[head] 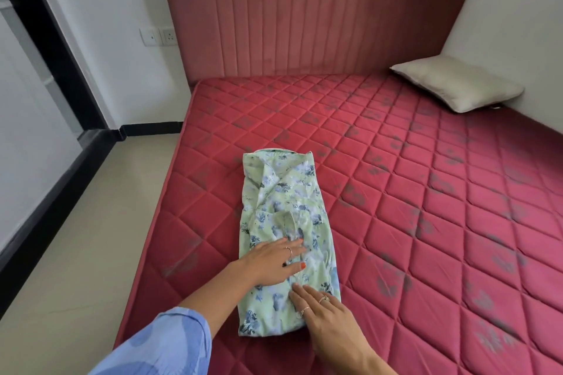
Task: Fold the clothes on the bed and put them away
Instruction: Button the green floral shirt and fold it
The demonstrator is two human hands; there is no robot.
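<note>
A pale green garment with blue flowers lies folded into a long narrow strip on the red quilted mattress, near its left edge. My left hand lies flat across the strip's middle with straight fingers pressing the cloth. My right hand rests flat on the near end of the strip, fingers straight and pointing up-left. Neither hand grips the cloth.
A beige pillow lies at the far right corner against the padded red headboard. Beige floor runs along the bed's left side, beside a black-framed wall panel. Wall sockets sit left of the headboard.
</note>
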